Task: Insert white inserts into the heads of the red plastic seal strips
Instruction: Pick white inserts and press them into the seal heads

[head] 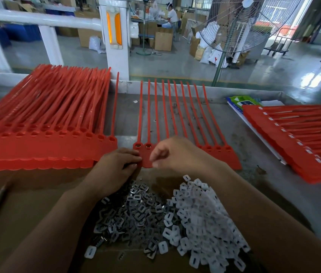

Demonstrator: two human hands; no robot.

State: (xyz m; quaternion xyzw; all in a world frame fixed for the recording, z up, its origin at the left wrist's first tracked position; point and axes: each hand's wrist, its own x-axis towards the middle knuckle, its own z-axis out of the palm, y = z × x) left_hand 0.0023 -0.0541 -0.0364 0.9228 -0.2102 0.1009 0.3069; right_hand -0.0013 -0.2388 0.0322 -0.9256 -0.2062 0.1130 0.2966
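Two hands at red strip row point(228, 156): edge pinched by L hand point(116, 164); R hand point(177, 154) bunched beside heads point(148, 146), contents can't be told. Strips lie pointing away; white inserts point(201, 211) heaped nearer R.

On the grey worktop point(234, 134) lies a joined row of red plastic seal strips point(175, 115), tails pointing away. The left hand point(116, 166) pinches the row's near left edge, and the right hand point(175, 154) hovers curled over the heads; what it holds is blurred. Nearer, on brown cardboard point(27, 209), a heap of white plastic inserts point(201, 213) touches a heap of small grey metal clips point(136, 211). Stacked red strips point(47, 125) lie to the left.
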